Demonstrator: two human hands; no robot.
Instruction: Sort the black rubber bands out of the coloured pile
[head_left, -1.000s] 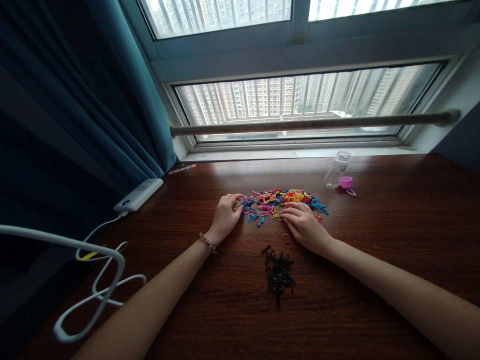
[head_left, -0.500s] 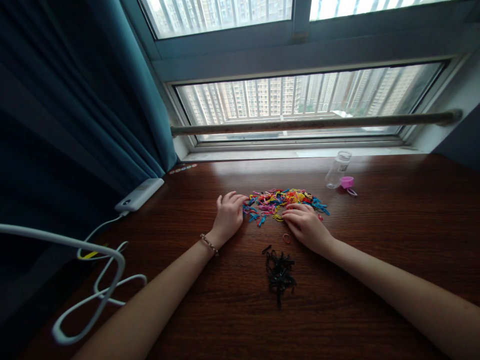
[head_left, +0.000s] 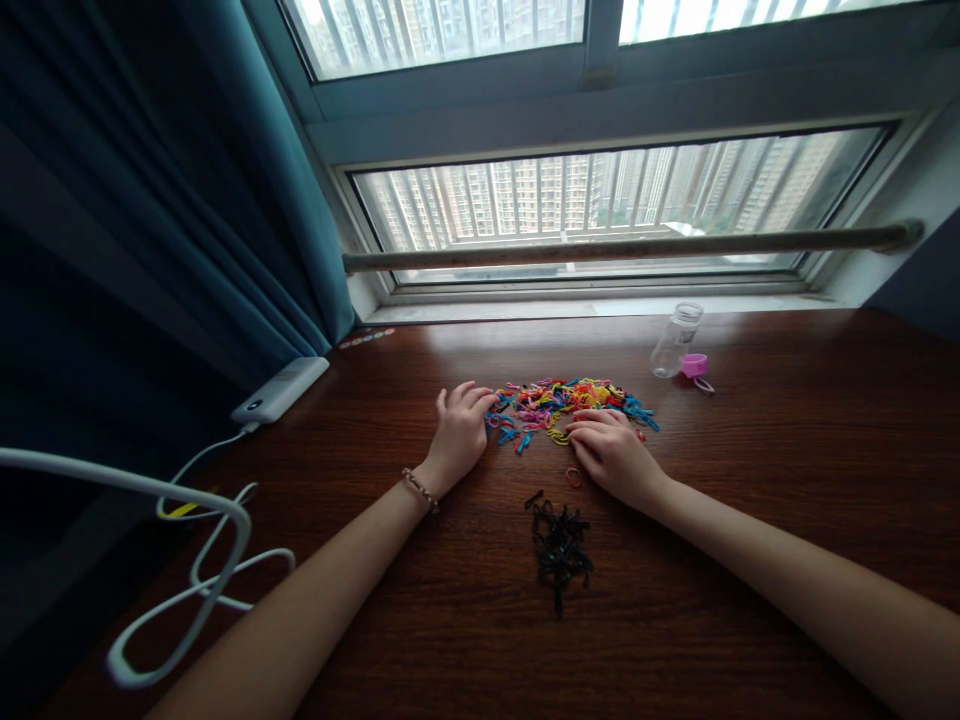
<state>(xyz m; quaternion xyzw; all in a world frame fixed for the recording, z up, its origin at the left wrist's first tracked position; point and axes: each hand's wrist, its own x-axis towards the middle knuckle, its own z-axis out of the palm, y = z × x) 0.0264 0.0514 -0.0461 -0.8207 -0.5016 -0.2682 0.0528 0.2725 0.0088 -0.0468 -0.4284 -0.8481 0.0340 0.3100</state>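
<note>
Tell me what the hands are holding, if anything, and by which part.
Cannot tell. The left hand is at the left end of the coloured bands, the right hand at their near side; neither shows a clear hold.

A blue curtain (head_left: 285, 200) hangs on the left, beside a window (head_left: 525, 195) with a rail (head_left: 637, 248) across it. Below the curtain lies a white device (head_left: 289, 385) (a cord (head_left: 247, 429) plugged into its near end).

Bands (head_left: 555, 398) mixing pink, blue, yellow, orange and red; the other heap (head_left: 561, 548) plain black. Surface (head_left: 675, 610) red-brown, dark-grained. Cap (head_left: 694, 364) pink, cable (head_left: 90, 472) white, curtain (head_left: 225, 180), I'd say, dusky blue.
</note>
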